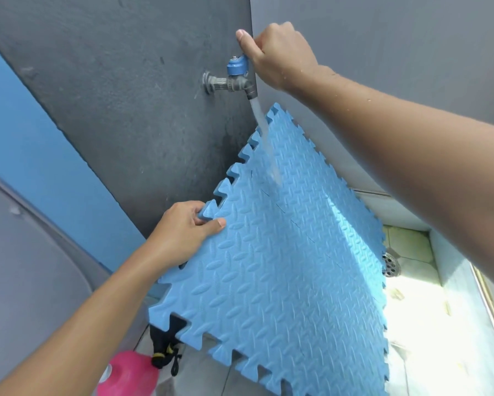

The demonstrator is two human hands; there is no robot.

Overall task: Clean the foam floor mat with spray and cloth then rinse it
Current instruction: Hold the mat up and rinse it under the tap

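**Kid:** Where is the foam mat?

**Friend:** The blue foam mat (283, 267) is held up, tilted, just under the tap (228, 82). Water (264, 132) runs onto its top corner.

**Kid:** Who holds it?

**Friend:** The left hand (182, 232). Its fingers (192, 208) and thumb pinch a bumpy tooth on the mat's left edge.

**Kid:** And the other hand?

**Friend:** The right hand (274, 52) is well above the left fingers. Its fingers (278, 31) curl round the blue tap handle (237, 65).

**Kid:** What else?

**Friend:** A pink bottle (128, 372) sits far below the left fingers. A round drain (391, 264) peeks out by the mat's right edge.
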